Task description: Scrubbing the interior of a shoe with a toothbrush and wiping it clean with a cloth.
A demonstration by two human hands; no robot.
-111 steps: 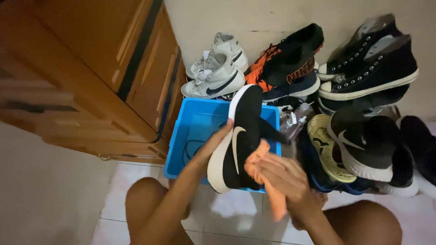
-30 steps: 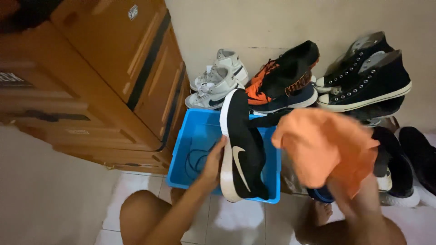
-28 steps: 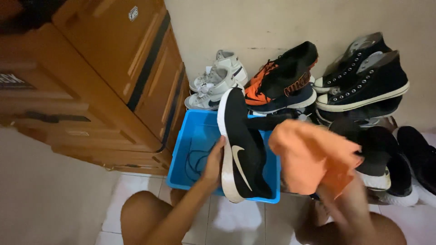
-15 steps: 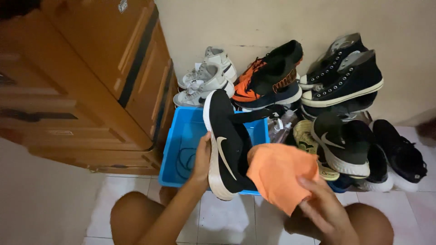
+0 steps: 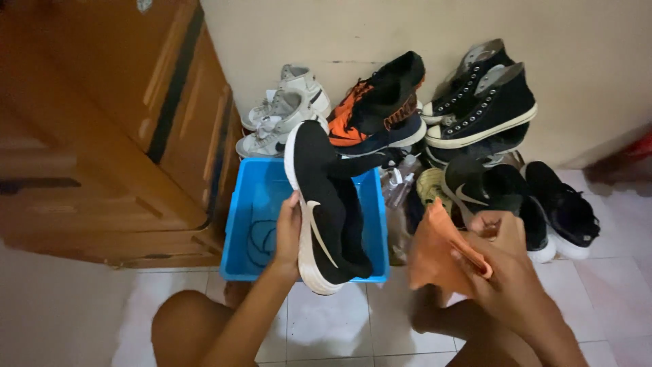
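wooden cabinet [image 5: 102, 136] cut off left, top

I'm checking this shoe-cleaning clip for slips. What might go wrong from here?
The left hand grips the black shoe only along its sole edge, so it might tip into the blue tub. The orange cloth, bunched in the right hand, hangs close to the small bottles and could knock them.

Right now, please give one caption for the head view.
Left hand holds a black sneaker over a blue bin; right hand holds an orange cloth.
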